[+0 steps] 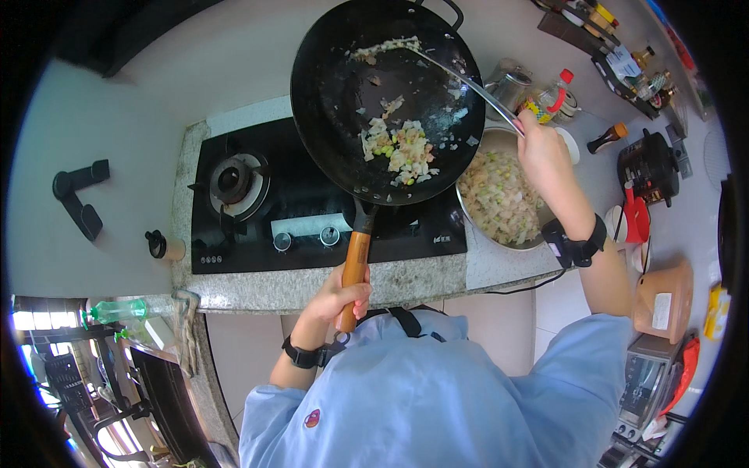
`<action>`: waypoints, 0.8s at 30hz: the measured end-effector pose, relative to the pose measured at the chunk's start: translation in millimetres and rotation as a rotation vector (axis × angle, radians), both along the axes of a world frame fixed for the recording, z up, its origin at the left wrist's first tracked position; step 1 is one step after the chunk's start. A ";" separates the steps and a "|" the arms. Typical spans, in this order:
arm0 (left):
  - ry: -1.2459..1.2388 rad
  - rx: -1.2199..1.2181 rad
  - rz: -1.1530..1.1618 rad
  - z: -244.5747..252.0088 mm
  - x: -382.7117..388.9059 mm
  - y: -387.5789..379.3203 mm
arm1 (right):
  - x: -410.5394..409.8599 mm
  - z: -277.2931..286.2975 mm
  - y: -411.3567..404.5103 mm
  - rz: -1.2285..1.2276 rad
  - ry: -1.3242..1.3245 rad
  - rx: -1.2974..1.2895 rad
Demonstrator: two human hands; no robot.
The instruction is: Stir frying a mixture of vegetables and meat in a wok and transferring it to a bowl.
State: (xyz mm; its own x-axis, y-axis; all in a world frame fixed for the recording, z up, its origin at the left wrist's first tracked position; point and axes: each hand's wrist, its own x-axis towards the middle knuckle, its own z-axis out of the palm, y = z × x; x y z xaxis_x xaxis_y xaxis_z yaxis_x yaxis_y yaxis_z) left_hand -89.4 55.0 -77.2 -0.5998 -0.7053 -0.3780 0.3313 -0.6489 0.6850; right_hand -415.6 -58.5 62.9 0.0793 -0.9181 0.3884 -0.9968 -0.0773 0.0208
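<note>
My left hand [341, 294] is closed around the wooden handle [356, 257] of a black wok [333, 117], which is tilted over the stove. In my right hand [541, 146] is a metal-handled utensil [491, 99]; its far end lies at a strip of food near the wok's upper part. Chopped pale vegetable pieces with green bits [404, 149] sit in the lower part of the wok. To the right, partly behind the wok's edge, a round metal bowl [504, 245] holds a larger amount of similar chopped food [506, 202].
A black glass gas stove [292, 199] with a bare left burner [231, 180] lies below the wok. Further right are a red-capped bottle [550, 99], a small orange-capped bottle [608, 138] and a black lidded pot [648, 167]. A small shaker bottle [169, 247] stands left.
</note>
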 end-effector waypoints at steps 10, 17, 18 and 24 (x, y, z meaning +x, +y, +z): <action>-0.138 -0.133 0.041 14.5 -80.6 36.4 | -82.2 -40.9 34.8 0.026 -0.056 -0.044; -0.123 -0.114 0.150 7.4 -172.2 79.1 | -182.6 -86.4 109.1 0.164 -0.020 0.081; -0.133 -0.124 0.180 6.9 -181.6 82.8 | -199.4 -89.6 120.9 0.178 -0.002 0.140; -0.252 -0.160 0.232 4.5 -212.9 108.9 | -250.6 -87.9 153.4 0.233 -0.175 0.180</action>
